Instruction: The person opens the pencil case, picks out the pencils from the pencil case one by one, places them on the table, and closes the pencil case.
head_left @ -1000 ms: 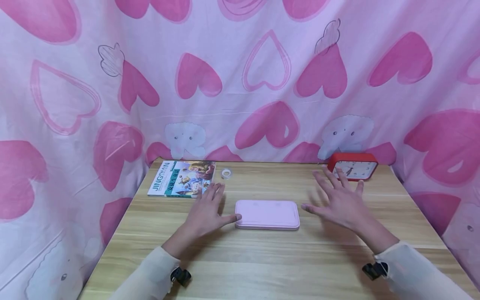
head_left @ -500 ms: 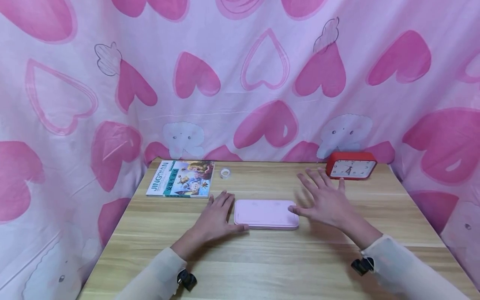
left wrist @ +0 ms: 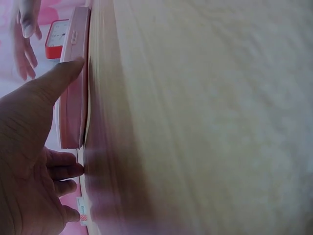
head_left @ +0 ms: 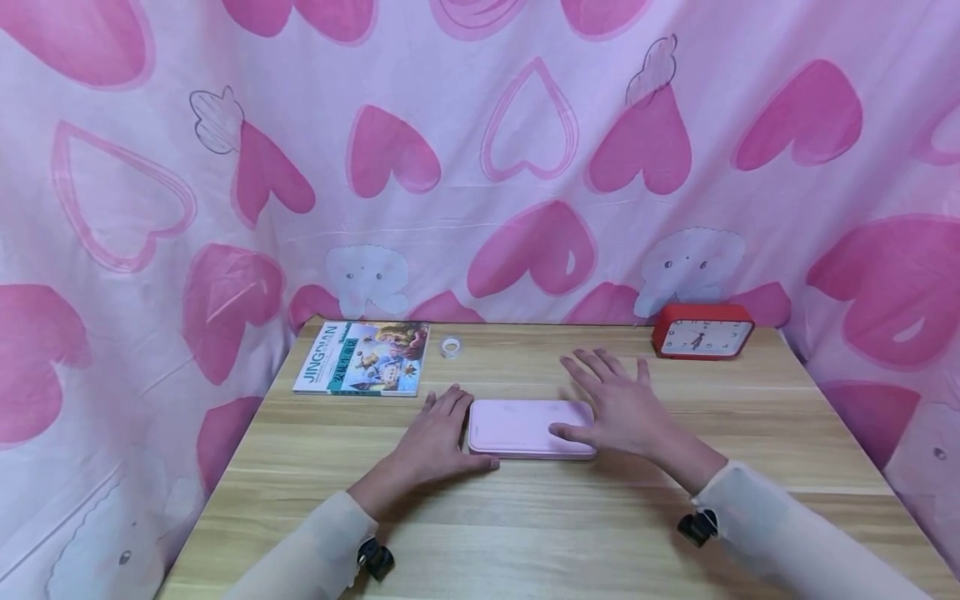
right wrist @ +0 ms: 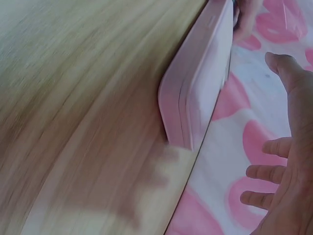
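A flat pink case (head_left: 513, 429) with rounded corners lies lengthwise across the middle of the wooden table. At its left end is my left hand (head_left: 433, 440): the thumb lies along the front side and the fingers are by the end. In the left wrist view the thumb tip meets the case's front wall (left wrist: 73, 110), near a small slot-like mark. My right hand (head_left: 628, 414) hovers over the right end with its fingers spread. The right wrist view shows a gap between that hand (right wrist: 288, 171) and the case (right wrist: 195, 93).
A magazine-like book (head_left: 363, 358) with a colourful cover lies at the back left. Beside it is a small roll of clear tape (head_left: 450, 347). A red alarm clock (head_left: 702, 332) stands at the back right. A pink heart-patterned curtain (head_left: 420, 275) hangs behind the table.
My left hand has come right and down to the case's left end, its thumb now along the front. My right hand has moved left, away from the clock, over the case's right end.
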`<state>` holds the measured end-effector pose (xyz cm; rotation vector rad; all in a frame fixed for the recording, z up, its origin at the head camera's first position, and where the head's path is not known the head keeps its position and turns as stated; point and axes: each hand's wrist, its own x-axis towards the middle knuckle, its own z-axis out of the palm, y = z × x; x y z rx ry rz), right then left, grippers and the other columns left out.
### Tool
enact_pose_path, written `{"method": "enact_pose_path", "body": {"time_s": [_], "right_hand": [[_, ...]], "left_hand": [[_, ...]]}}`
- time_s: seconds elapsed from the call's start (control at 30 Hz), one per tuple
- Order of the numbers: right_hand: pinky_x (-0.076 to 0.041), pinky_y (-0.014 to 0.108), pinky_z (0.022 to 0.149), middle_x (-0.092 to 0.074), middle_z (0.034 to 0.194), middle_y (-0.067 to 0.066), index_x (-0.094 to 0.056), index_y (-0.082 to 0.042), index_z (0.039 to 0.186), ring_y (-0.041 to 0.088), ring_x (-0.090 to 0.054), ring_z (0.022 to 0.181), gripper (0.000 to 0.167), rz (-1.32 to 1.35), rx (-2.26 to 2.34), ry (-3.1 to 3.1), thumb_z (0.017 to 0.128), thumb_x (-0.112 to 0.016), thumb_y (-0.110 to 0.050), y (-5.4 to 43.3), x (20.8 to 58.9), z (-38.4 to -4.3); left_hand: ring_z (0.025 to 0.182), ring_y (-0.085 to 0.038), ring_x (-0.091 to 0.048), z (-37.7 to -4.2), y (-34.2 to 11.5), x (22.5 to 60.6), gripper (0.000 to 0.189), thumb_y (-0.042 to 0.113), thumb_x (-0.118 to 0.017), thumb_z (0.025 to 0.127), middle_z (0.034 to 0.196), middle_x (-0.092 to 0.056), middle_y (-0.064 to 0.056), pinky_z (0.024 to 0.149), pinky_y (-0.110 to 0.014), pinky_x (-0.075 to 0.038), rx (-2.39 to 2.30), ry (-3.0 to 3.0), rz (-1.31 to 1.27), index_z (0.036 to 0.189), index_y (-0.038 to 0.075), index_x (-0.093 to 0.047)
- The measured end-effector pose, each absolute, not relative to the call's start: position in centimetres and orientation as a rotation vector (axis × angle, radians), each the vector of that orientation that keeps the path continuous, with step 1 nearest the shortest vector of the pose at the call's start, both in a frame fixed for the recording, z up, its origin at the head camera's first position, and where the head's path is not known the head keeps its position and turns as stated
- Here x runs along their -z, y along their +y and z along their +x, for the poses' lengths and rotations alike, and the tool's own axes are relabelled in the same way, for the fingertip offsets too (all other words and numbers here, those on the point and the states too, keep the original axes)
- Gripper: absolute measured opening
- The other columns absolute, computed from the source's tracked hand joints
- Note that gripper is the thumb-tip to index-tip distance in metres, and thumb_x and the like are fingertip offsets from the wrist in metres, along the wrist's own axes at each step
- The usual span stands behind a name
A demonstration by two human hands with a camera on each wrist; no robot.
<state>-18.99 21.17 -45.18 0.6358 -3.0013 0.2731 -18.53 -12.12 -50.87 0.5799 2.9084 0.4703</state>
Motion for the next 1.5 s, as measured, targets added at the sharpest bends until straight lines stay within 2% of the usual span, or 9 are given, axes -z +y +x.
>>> {"method": "enact_pose_path", "body": {"time_s": [0.17, 0.5, 0.67, 0.93, 1.1, 1.2, 1.37, 1.5], "right_hand": [[-0.014, 0.094, 0.122, -0.040, 0.180, 0.008, -0.041, -0.026, 0.173, 0.043, -0.032, 0.168, 0.113, 0.720, -0.271, -3.024, 0.084, -0.068, -0.090, 19.4, 45.4, -19.1], [-0.030, 0.087, 0.124, -0.054, 0.169, 0.009, -0.051, -0.019, 0.167, 0.040, -0.050, 0.155, 0.107, 0.925, -0.304, -3.060, 0.083, -0.082, -0.077, 17.0, 46.6, -19.3], [-0.040, 0.080, 0.123, -0.059, 0.163, 0.006, -0.055, -0.020, 0.163, 0.035, -0.055, 0.149, 0.101, 1.020, -0.280, -3.063, 0.081, -0.089, -0.070, 15.8, 47.1, -19.3], [-0.054, 0.062, 0.116, -0.066, 0.149, 0.008, -0.063, -0.013, 0.153, 0.031, -0.063, 0.136, 0.086, 1.108, -0.099, -3.018, 0.085, -0.090, -0.059, 14.2, 47.1, -19.3], [-0.062, 0.055, 0.105, -0.069, 0.139, 0.011, -0.065, -0.007, 0.146, 0.031, -0.067, 0.124, 0.081, 1.165, -0.022, -2.964, 0.085, -0.090, -0.054, 13.7, 46.9, -19.2], [-0.065, 0.049, 0.093, -0.071, 0.128, 0.012, -0.067, -0.003, 0.140, 0.031, -0.068, 0.111, 0.078, 1.196, 0.033, -2.911, 0.082, -0.091, -0.049, 13.4, 46.9, -19.1], [-0.064, 0.044, 0.074, -0.071, 0.107, 0.013, -0.070, 0.003, 0.125, 0.029, -0.068, 0.088, 0.070, 1.205, 0.138, -2.810, 0.076, -0.091, -0.042, 12.5, 46.9, -18.6], [-0.062, 0.040, 0.063, -0.070, 0.097, 0.015, -0.069, 0.005, 0.117, 0.028, -0.066, 0.077, 0.065, 1.177, 0.214, -2.761, 0.073, -0.092, -0.038, 11.5, 47.0, -18.0]], "left_hand": [[0.169, -0.032, -0.032, -18.7, -12.0, 51.0, 0.120, 0.087, -0.075, 0.082, 0.175, -0.043, -0.015, 0.142, -0.058, -0.018, -0.469, 2.911, 0.593, 0.166, 0.007, -0.045], [0.166, -0.035, -0.037, -18.7, -12.1, 50.9, 0.114, 0.081, -0.078, 0.085, 0.171, -0.046, -0.018, 0.141, -0.060, -0.022, -0.484, 2.917, 0.631, 0.163, 0.003, -0.047], [0.163, -0.035, -0.041, -18.7, -12.1, 50.8, 0.110, 0.078, -0.080, 0.086, 0.167, -0.050, -0.018, 0.140, -0.061, -0.023, -0.488, 2.925, 0.654, 0.160, 0.003, -0.049], [0.153, -0.034, -0.051, -18.6, -11.9, 51.0, 0.104, 0.075, -0.079, 0.087, 0.159, -0.054, -0.016, 0.138, -0.062, -0.028, -0.470, 2.933, 0.682, 0.156, 0.002, -0.052], [0.146, -0.033, -0.054, -18.5, -11.7, 50.9, 0.100, 0.072, -0.081, 0.087, 0.154, -0.056, -0.015, 0.138, -0.061, -0.030, -0.472, 2.937, 0.670, 0.153, 0.002, -0.053], [0.148, -0.034, -0.053, -18.5, -11.5, 50.7, 0.101, 0.071, -0.082, 0.088, 0.155, -0.056, -0.017, 0.138, -0.061, -0.029, -0.459, 2.935, 0.651, 0.153, 0.000, -0.053], [0.144, -0.034, -0.056, -18.4, -11.2, 50.4, 0.099, 0.067, -0.086, 0.087, 0.151, -0.058, -0.018, 0.138, -0.062, -0.030, -0.454, 2.941, 0.634, 0.151, -0.003, -0.055], [0.144, -0.035, -0.056, -18.4, -10.9, 50.2, 0.101, 0.064, -0.088, 0.086, 0.152, -0.058, -0.019, 0.138, -0.062, -0.029, -0.472, 2.928, 0.604, 0.152, -0.004, -0.054]]}}
